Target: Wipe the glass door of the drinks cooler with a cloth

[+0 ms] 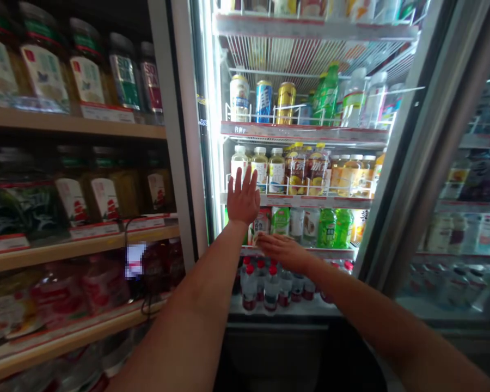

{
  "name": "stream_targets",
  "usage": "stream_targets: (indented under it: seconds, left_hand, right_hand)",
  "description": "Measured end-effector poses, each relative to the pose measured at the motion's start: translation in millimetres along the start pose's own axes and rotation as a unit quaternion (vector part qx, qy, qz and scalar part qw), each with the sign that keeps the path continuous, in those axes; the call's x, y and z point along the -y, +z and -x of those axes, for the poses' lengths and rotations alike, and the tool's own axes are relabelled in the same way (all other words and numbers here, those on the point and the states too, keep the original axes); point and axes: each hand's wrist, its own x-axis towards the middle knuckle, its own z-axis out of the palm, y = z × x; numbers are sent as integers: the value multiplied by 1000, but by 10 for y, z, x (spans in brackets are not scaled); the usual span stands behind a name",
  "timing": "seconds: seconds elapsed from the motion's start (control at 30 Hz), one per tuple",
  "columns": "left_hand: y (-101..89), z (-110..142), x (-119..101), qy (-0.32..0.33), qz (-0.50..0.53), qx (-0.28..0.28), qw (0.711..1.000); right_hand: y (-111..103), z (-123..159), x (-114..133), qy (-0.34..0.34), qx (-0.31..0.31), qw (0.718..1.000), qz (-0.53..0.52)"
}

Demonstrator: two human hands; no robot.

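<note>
My left hand (244, 198) reaches into the lit drinks fridge, fingers stretched upward and a little apart, holding nothing. It is in front of the pale-labelled bottles with white caps (259, 166) on a middle shelf; whether it touches them or the shelf front cannot be told. Lower and to the right, my right hand (281, 251) lies flat, palm down, with its fingers extended to the left. Its fingertips are close to a red-and-white drink pack (263, 219), partly hidden behind them. Below the hands stand small clear water bottles with red caps (271, 288).
Brown tea bottles with yellow caps (297, 169) and green bottles (343, 227) line the fridge shelves. Cans (263, 102) stand above behind a wire rail. The glass door (436, 136) is swung to the right. Wooden shelves (85, 128) of bottles flank the left.
</note>
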Motion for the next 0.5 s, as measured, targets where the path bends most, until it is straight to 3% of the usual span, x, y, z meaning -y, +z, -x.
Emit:
stream_targets:
  seconds: [0.13, 0.23, 0.5]
  left_hand:
    - [6, 1, 3, 2, 7, -1, 1000]
    - [13, -1, 10, 3, 12, -3, 1000]
    - [6, -1, -1, 1, 18, 1, 1000]
  right_hand:
    - [-19, 3, -58, -56, 40, 998, -12]
    - [-229, -24, -269, -61, 48, 997, -4]
    - [-1041, -374, -928, 70, -71, 991, 88]
